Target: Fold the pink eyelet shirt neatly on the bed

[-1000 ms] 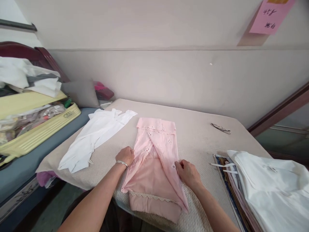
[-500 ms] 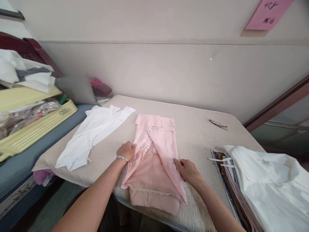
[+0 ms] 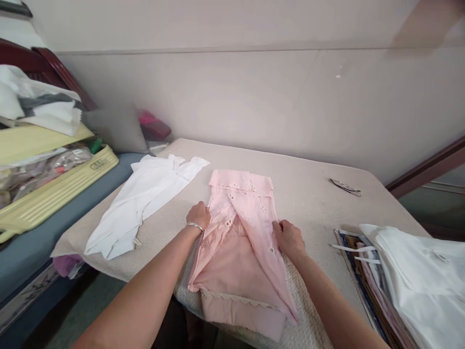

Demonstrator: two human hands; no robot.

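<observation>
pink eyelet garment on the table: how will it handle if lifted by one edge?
The pink eyelet cotton garment probably drapes limp: its lace hem already sags over the beige table edge. Likely light, since it's thin. The folds under the left hand and right hand would probably fall open.

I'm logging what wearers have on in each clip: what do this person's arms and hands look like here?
Both forearms are bare, with no sleeves in view and no gloves. The left hand has a thin silver-coloured bangle at the wrist. The right hand and its wrist show no jewellery or watch.
</observation>
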